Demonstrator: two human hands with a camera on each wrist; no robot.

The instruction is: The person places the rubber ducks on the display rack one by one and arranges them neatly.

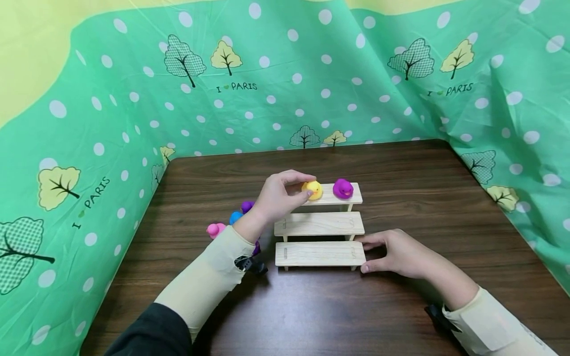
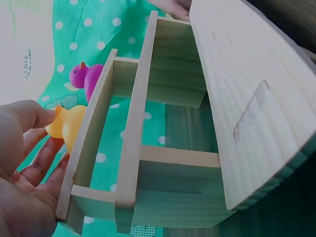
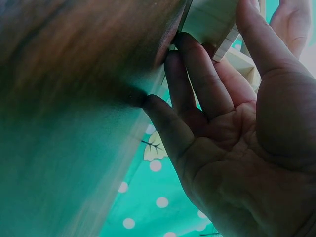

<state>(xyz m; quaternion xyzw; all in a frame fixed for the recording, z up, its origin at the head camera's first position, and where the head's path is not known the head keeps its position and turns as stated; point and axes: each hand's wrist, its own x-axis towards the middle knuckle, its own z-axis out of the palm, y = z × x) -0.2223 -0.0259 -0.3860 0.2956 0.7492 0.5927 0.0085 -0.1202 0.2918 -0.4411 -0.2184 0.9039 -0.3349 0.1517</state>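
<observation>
A three-tier wooden stand (image 1: 319, 253) is on the dark tabletop. My left hand (image 1: 285, 195) pinches a yellow rubber duck (image 1: 315, 190) between thumb and fingers, at the left part of the top tier. In the left wrist view, the yellow duck (image 2: 74, 126) is at that tier's edge; whether it bears its full weight there I cannot tell. A magenta-purple duck (image 1: 343, 189) sits on the right part of the same tier. My right hand (image 1: 403, 254) holds the right end of the lowest tier, thumb at the front corner and fingers behind; its fingertips (image 3: 153, 101) also touch the table.
Left of the stand, partly behind my left forearm, are a pink duck (image 1: 215, 229), a blue duck (image 1: 235, 217) and purple ones (image 1: 247, 206). A green dotted cloth (image 1: 285, 94) rises around the back and sides of the table (image 1: 213, 178).
</observation>
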